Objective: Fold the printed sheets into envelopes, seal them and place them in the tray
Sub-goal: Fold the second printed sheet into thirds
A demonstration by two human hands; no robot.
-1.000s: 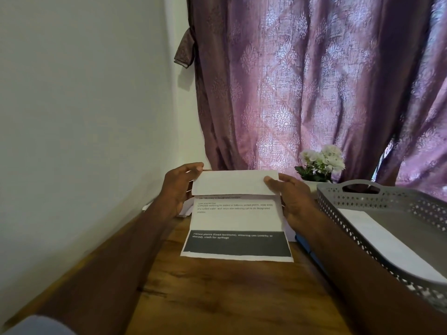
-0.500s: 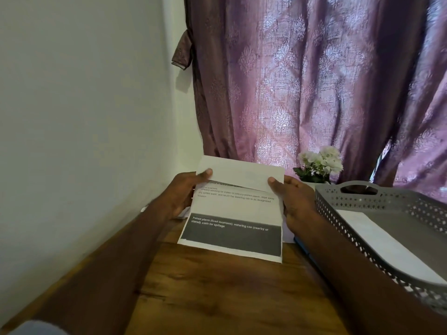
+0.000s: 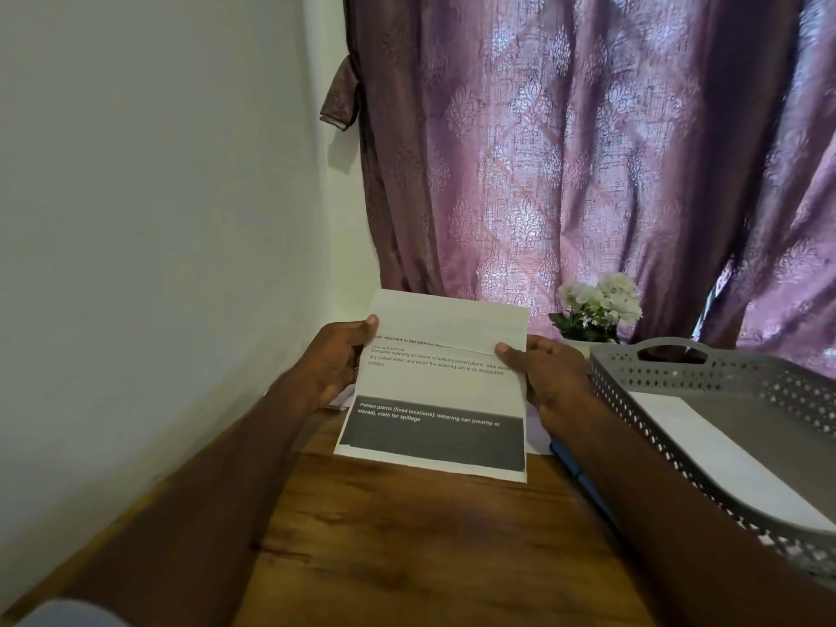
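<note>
1. White paper with a dark grey band across its lower part is what we see at the centre of the frame: the printed sheet (image 3: 434,400), held up off the wooden table (image 3: 407,536), its top flap folded down toward us and lying slightly askew.
2. Our left hand (image 3: 332,359) grips the sheet's left edge, thumb pressed on the front near the fold; the fingers behind are hidden.
3. Our right hand (image 3: 547,377) pinches the right edge, thumb on the flap's lower corner, the other fingers curled behind the paper.
4. To the right of the frame sits the grey perforated tray (image 3: 678,368), with a white envelope (image 3: 724,459) already lying inside it.
5. Behind the tray, a small pot of white flowers (image 3: 599,305) stands before the purple curtain (image 3: 588,151).
6. We judge the fold is only begun; the lower part with the grey band is not yet turned up, and nothing is sealed.
7. What could go wrong: the flap's edge slopes across the text, so creasing it now would likely set a crooked fold and the sheet may not sit squarely in an envelope.
8. Creasing in mid-air, with no table beneath, risks a soft or wandering crease.
9. Thin paper held only at its edges may buckle or slip if either pinch loosens.
</note>
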